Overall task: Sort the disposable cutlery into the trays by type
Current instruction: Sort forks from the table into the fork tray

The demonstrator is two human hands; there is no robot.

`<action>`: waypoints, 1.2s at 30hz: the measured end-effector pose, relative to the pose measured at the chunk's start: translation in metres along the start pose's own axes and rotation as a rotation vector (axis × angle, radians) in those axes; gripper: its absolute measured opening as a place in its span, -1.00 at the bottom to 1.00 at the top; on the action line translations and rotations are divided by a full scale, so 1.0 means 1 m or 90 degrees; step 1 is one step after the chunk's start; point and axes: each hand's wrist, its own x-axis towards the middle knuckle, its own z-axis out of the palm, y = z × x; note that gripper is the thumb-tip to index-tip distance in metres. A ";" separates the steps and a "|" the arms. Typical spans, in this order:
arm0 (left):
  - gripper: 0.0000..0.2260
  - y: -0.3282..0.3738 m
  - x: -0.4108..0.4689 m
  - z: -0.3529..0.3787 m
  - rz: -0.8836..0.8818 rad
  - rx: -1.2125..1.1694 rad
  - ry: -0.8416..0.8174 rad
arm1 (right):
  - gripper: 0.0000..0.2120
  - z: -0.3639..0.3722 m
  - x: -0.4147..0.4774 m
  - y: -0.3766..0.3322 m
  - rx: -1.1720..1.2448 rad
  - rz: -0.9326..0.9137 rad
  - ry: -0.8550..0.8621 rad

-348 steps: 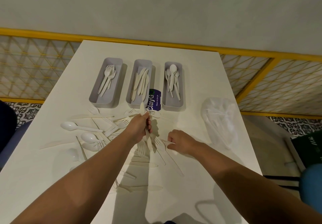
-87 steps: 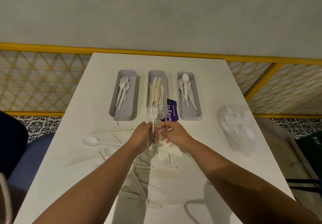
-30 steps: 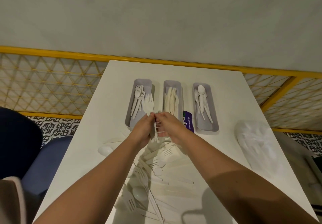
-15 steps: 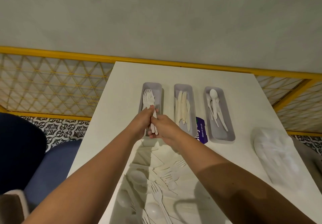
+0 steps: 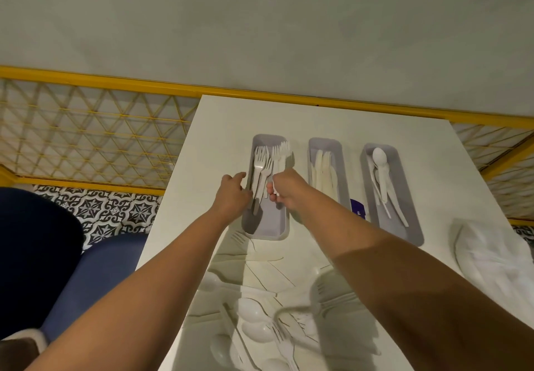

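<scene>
Three grey trays stand side by side on the white table point(image 5: 219, 122). The left tray point(image 5: 267, 227) holds forks, the middle tray point(image 5: 325, 145) holds knives, the right tray point(image 5: 410, 226) holds spoons. My right hand point(image 5: 286, 190) is over the left tray, shut on a small bunch of white forks point(image 5: 281, 154) whose tines point away from me. My left hand point(image 5: 232, 194) rests at that tray's left wall with fingers apart, holding nothing. Loose white cutlery point(image 5: 277, 327) lies in a heap near me, between my forearms.
A clear plastic bag point(image 5: 491, 261) lies at the table's right edge. A purple card point(image 5: 358, 210) sits between the middle and right trays. A yellow lattice railing point(image 5: 92, 145) runs behind the table; a blue seat point(image 5: 98, 272) is on the left.
Both hands carried the bunch of forks from the table's middle to the left tray. My left hand has let go of the forks and spread beside the tray; the right still grips them.
</scene>
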 end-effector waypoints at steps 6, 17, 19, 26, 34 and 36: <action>-0.58 -0.010 0.003 0.001 0.056 0.075 -0.031 | -0.84 0.012 0.012 -0.006 -0.059 -0.003 0.016; -0.59 -0.017 0.006 0.004 0.068 0.034 -0.027 | -0.77 0.014 0.012 -0.008 -0.337 -0.125 0.007; -0.56 -0.019 0.007 0.005 0.059 0.026 -0.024 | -0.86 0.012 0.005 -0.010 -0.401 -0.160 0.007; -0.61 -0.023 -0.003 0.006 0.014 -0.052 0.060 | -0.67 -0.002 -0.021 -0.001 -0.481 -0.302 -0.042; -0.84 -0.048 -0.044 0.005 0.051 -0.076 0.135 | -0.82 -0.001 -0.060 0.033 -0.533 -0.344 -0.152; -0.90 -0.058 -0.057 0.006 0.060 -0.047 0.124 | -0.83 0.003 -0.068 0.051 -0.570 -0.366 -0.187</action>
